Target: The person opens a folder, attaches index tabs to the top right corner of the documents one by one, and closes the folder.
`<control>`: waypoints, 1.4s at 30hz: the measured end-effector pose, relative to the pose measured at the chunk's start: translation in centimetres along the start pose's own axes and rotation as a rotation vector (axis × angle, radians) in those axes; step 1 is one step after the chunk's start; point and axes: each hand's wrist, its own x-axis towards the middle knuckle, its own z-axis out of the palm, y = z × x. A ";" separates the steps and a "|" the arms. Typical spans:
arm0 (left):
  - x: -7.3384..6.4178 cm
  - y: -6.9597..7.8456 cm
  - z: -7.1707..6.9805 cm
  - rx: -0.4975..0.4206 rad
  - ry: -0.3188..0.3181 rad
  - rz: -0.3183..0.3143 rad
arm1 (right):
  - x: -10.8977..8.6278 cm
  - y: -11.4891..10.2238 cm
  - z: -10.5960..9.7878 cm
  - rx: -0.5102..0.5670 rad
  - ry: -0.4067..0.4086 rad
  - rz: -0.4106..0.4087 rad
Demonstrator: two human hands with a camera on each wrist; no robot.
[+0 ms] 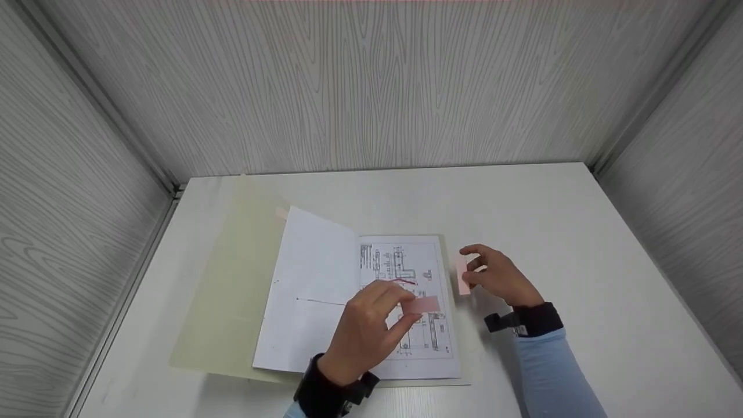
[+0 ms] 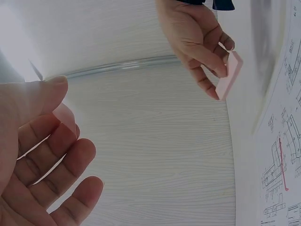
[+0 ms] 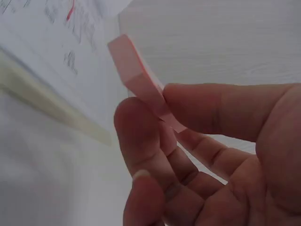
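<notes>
My left hand (image 1: 368, 325) pinches a single pink sticky note (image 1: 425, 305) between thumb and fingers, above the right-hand page. Past the right edge of the booklet, my right hand (image 1: 499, 276) holds a pad of pink sticky notes (image 1: 462, 274) by thumb and fingers. The pad's thickness shows in the right wrist view, where the sticky note pad (image 3: 146, 84) stands tilted. Beneath the left hand the booklet lies open, with a printed technical drawing (image 1: 400, 261) on its right page (image 1: 426, 368). A red pen mark (image 1: 406, 281) crosses the drawing.
The booklet's pale yellow-green cover (image 1: 226, 313) is folded out to the left, partly lifted. A mostly blank white page (image 1: 316, 255) stands raised beside it, with a small pinkish tab (image 1: 281, 213) at its top. White tabletop (image 1: 609, 290) surrounds these, bounded by wood-grain panels (image 1: 371, 87).
</notes>
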 end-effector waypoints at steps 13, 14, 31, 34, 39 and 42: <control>-0.1 0.0 0.1 0.005 -0.005 -0.001 | 0.9 2.1 1.2 -0.228 -0.002 0.118; -0.1 0.0 0.1 0.004 -0.006 0.000 | 0.9 2.1 1.2 -0.238 -0.003 0.119; -0.1 0.0 0.1 0.002 -0.012 0.006 | 0.9 2.4 1.1 -0.306 -0.072 0.086; -0.1 0.0 0.1 0.003 -0.013 0.008 | 0.8 2.3 1.1 -0.295 -0.072 0.088; -0.1 -0.2 0.2 0.003 -0.009 0.011 | 0.6 1.7 0.6 -0.231 -0.033 0.093; -0.2 -0.4 0.4 0.014 -0.024 0.002 | 0.0 0.3 0.2 -0.145 0.020 0.040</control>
